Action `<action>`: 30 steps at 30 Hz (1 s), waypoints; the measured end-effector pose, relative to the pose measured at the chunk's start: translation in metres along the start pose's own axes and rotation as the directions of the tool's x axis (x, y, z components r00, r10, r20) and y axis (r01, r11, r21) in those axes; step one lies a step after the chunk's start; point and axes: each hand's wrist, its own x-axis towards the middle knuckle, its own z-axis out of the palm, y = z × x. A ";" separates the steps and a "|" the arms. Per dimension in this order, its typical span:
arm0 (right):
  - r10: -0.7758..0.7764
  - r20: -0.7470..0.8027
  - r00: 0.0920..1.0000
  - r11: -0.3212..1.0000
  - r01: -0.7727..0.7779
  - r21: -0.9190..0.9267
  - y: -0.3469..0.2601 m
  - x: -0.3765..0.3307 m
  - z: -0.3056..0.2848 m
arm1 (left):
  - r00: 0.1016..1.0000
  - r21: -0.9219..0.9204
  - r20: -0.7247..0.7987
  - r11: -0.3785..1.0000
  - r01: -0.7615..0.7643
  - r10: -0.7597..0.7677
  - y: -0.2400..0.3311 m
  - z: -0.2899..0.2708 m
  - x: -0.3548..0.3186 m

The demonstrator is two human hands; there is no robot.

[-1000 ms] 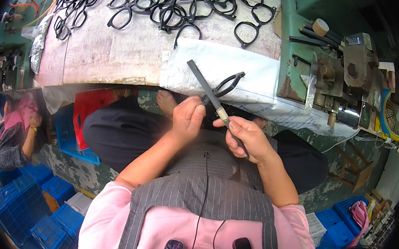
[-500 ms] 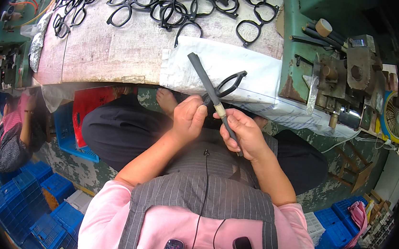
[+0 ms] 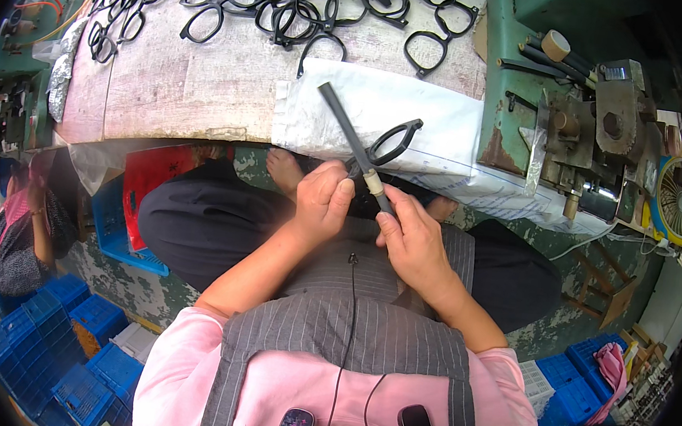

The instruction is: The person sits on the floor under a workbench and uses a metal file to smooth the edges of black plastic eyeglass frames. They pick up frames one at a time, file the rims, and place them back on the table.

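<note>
My left hand (image 3: 324, 199) is closed around one end of a black eyeglass frame (image 3: 398, 142); its other rim sticks out to the upper right over the white sheet. In my right hand (image 3: 414, 238) is a long grey file (image 3: 343, 121) with a pale wrapped band on its lower part. The file slants up to the left and crosses the eyeglass frame, close by my left fingers. Where exactly it touches the frame is hard to make out. My right fingers cover the file's lower end.
Several black eyeglass frames (image 3: 299, 12) lie heaped at the back of the worktable (image 3: 181, 87). A white sheet (image 3: 448, 125) hangs over its front edge. To the right stands a green machine (image 3: 496, 138) and a yellow fan (image 3: 677, 204). Blue crates (image 3: 101, 317) and another person (image 3: 22, 240) are at left.
My right hand has turned over the file's handle and shifted slightly, with its back now upward. The file has moved a little up and left. My left hand stays about where it was.
</note>
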 end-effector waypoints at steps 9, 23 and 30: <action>-0.152 0.043 0.987 0.930 0.158 -0.333 -0.005 -0.008 -0.007 | 0.999 0.073 0.025 0.996 -0.045 0.043 -0.004 -0.001 -0.001; -0.227 0.045 0.973 0.869 0.223 -0.442 -0.011 -0.004 -0.010 | 1.000 0.050 -0.013 0.999 0.020 -0.019 -0.001 0.002 -0.001; -0.173 0.038 0.984 0.882 0.172 -0.439 -0.012 -0.001 -0.011 | 1.000 0.099 0.013 0.995 -0.028 0.026 -0.005 -0.002 -0.003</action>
